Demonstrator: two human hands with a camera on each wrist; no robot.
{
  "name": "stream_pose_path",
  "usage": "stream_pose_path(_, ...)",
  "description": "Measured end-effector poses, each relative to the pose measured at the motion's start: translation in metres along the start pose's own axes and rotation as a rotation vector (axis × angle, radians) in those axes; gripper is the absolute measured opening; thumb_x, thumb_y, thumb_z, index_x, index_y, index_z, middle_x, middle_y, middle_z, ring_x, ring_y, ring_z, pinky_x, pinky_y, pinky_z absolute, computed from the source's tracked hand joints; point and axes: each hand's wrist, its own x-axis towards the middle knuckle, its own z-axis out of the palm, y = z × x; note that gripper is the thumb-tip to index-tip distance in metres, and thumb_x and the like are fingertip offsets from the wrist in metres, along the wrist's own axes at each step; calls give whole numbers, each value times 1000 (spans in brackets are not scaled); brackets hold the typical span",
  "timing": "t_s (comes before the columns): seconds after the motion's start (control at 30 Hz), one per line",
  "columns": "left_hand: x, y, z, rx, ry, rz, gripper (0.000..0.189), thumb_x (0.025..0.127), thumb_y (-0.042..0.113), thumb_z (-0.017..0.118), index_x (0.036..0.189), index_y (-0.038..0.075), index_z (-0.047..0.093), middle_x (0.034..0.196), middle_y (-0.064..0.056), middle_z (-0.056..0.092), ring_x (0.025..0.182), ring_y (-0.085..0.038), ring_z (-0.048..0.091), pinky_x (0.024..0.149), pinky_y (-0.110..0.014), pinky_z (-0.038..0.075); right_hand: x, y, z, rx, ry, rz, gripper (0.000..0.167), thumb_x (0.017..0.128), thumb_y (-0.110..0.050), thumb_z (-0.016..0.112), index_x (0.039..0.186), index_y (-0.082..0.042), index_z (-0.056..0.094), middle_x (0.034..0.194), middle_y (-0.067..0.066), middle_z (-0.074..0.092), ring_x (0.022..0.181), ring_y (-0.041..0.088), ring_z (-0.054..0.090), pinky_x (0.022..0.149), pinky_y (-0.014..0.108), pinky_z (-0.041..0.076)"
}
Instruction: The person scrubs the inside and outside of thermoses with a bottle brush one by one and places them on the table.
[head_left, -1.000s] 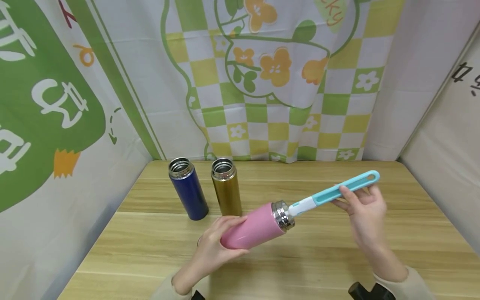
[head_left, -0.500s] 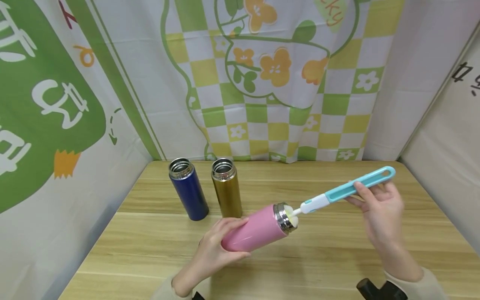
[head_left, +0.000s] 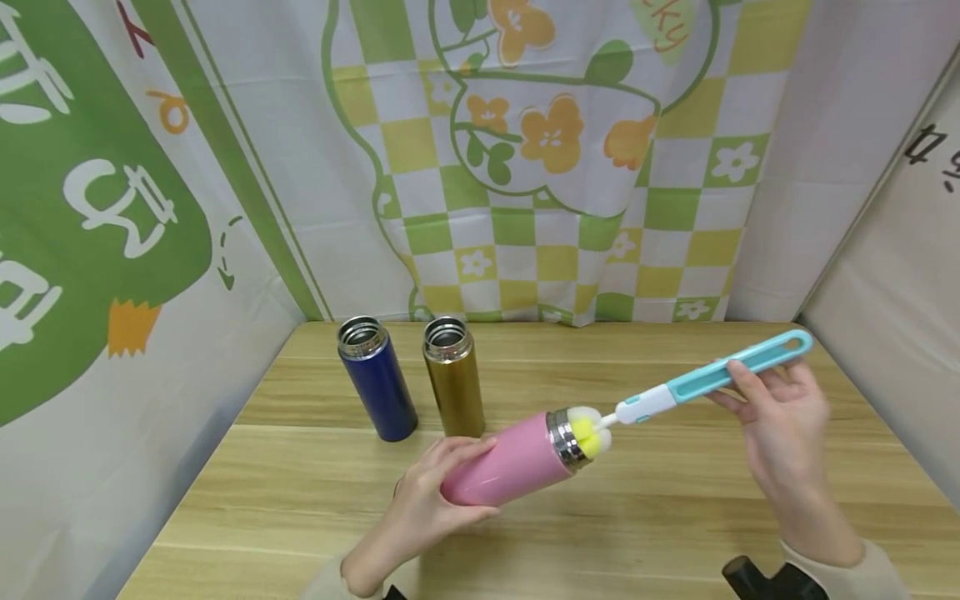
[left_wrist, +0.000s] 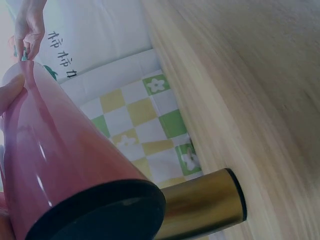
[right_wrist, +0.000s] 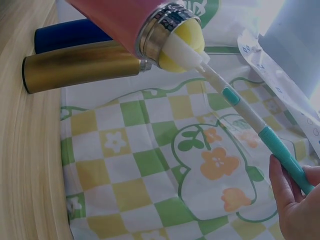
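Observation:
My left hand (head_left: 430,493) grips a pink thermos bottle (head_left: 510,462) around its lower body, tilted with its steel mouth toward the right. Its dark base faces the camera in the left wrist view. Between thumb and fingers, my right hand (head_left: 783,425) pinches the turquoise handle of a bottle brush (head_left: 697,383). The yellow and white sponge head (head_left: 591,432) pokes partly out of the mouth; the rest of it is hidden inside. In the right wrist view the white stem (right_wrist: 215,77) runs from the sponge to the handle.
Left of the pink bottle stand two lidless thermos bottles, one blue (head_left: 378,383) and one gold (head_left: 453,379). They stand upright on the wooden table (head_left: 300,500). A patterned cloth (head_left: 525,208) hangs behind the table's back edge, with fabric walls at both sides.
My right hand has moved right and slightly down, drawing the brush outward, so its sponge head now shows at the mouth. The pink bottle has shifted only slightly; the other bottles have not moved.

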Motion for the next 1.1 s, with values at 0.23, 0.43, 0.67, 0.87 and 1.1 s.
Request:
stream_pose_path(0.23, 3, 1, 1, 5, 37, 56, 70, 56, 27, 82, 119, 19, 55, 107, -3, 56, 95, -18, 53, 73, -33, 48, -4, 4, 5, -54, 4, -15, 22, 81, 17, 48, 100, 5, 44, 80, 14, 61, 76, 23, 64, 67, 35, 50)
stream_pose_path(0.43, 5, 3, 1, 17, 49, 39, 70, 52, 24, 84, 116, 19, 57, 107, -2, 56, 97, -17, 53, 74, -33, 47, -6, 10, 8, -92, -21, -5, 23, 81, 15, 49, 100, 4, 42, 81, 13, 61, 77, 21, 64, 67, 35, 49)
stream_pose_path(0.67, 5, 2, 2, 66, 100, 80, 70, 50, 23, 84, 114, 18, 58, 105, -4, 57, 93, -20, 54, 73, -35, 47, -10, 19, 12, -105, -46, 4, 20, 82, 16, 48, 97, 3, 43, 80, 12, 61, 75, 21, 64, 67, 36, 48)
stream_pose_path(0.87, 5, 2, 2, 61, 76, 68, 70, 50, 23, 85, 115, 19, 57, 106, -3, 56, 96, -18, 53, 75, -33, 46, -8, 40, -12, -159, -160, 3, 23, 83, 10, 51, 103, 3, 40, 87, 13, 58, 82, 23, 62, 69, 37, 50)
stream_pose_path(1.1, 11, 7, 7, 42, 90, 80, 67, 53, 28, 83, 114, 18, 58, 107, -4, 57, 96, -20, 52, 76, -33, 45, -14, 73, -29, -183, -228, 36, 33, 82, 5, 56, 108, 4, 36, 94, 18, 52, 90, 33, 58, 73, 46, 47)
